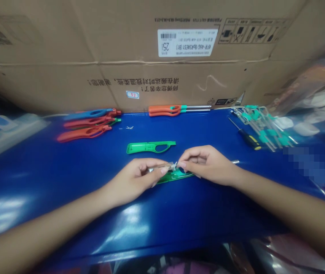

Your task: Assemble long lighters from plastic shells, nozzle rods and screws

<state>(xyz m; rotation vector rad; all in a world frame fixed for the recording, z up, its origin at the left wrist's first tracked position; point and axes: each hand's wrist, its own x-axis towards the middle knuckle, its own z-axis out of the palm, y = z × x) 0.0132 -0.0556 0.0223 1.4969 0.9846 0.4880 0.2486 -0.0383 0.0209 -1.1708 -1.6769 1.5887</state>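
My left hand is closed around a small clear, brownish lighter fuel tank with a whitish end. At that end, the thumb and fingertips of my right hand pinch together; whatever sits between them is too small to make out. Directly under both hands lies a green lighter shell half, partly covered by them. A metal rod tip shows beyond my right hand. Just behind, another green shell half rests on the blue table.
Red and blue lighter shells are stacked at the left back. Orange lighters with metal rods lie against the cardboard box. On the right are a screwdriver and a pile of metal rods with teal parts. A clear plastic container stands far left.
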